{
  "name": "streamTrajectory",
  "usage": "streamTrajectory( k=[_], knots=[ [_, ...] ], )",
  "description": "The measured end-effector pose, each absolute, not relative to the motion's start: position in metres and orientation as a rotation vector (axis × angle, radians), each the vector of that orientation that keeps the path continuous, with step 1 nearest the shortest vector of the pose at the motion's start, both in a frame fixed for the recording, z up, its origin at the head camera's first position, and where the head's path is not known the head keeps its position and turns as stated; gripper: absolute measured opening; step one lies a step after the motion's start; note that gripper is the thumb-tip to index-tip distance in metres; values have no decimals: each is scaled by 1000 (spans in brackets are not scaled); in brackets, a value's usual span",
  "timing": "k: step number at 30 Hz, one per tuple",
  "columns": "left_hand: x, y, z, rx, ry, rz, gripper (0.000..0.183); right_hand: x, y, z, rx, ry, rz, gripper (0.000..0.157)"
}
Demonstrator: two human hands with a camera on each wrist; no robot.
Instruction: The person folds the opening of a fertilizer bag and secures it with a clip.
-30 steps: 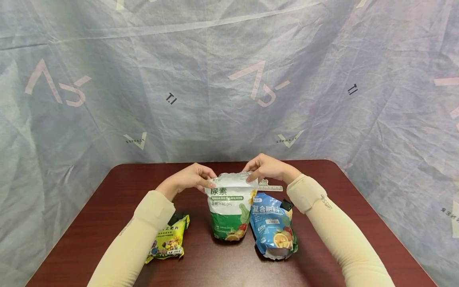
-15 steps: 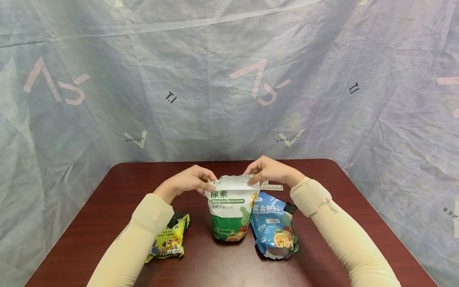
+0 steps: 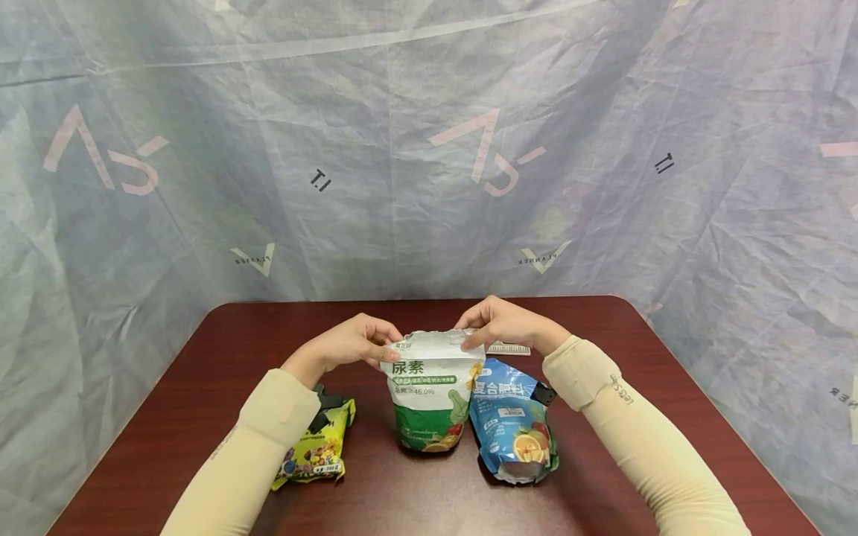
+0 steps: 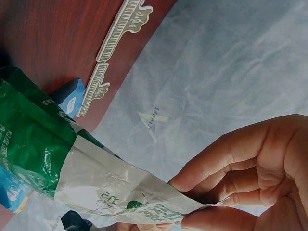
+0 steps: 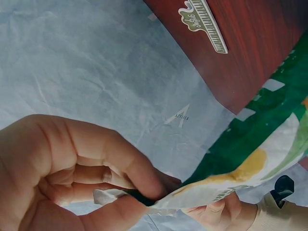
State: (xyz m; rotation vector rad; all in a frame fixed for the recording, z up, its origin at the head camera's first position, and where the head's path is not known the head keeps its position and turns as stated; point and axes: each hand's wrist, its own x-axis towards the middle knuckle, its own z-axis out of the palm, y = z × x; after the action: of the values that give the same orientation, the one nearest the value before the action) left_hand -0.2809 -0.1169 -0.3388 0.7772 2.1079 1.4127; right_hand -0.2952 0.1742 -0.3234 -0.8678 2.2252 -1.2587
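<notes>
A white and green fertilizer bag (image 3: 427,394) stands upright on the table, with fruit and vegetables printed on its front. My left hand (image 3: 348,344) pinches its top left corner between thumb and fingers. At the opposite top corner, my right hand (image 3: 503,326) has the same kind of pinch. Between the hands the top edge is drawn wide and looks crinkled. The left wrist view shows the bag (image 4: 91,178) narrowing to a flat corner in the left fingers. In the right wrist view, the right thumb and fingers press the bag's corner (image 5: 192,185) together.
A blue fertilizer bag (image 3: 506,424) leans close on the right, with a black clip (image 3: 544,394) at its top corner. Left, a yellow-green packet (image 3: 322,447) lies partly under the left forearm. White ruler-like strips with ornate edges (image 4: 115,36) lie behind on the dark red table (image 3: 395,506).
Both hands have come down slightly, and the top of the white and green bag has lowered with them. Their pinch on its corners stays the same.
</notes>
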Motion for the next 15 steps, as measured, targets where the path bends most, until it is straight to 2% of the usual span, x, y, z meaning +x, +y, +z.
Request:
streamTrajectory(
  k=[15],
  knots=[
    [-271,-119,-338,818,2205,1421,25,-295,175,-325,-881,2241,-1248,19]
  ],
)
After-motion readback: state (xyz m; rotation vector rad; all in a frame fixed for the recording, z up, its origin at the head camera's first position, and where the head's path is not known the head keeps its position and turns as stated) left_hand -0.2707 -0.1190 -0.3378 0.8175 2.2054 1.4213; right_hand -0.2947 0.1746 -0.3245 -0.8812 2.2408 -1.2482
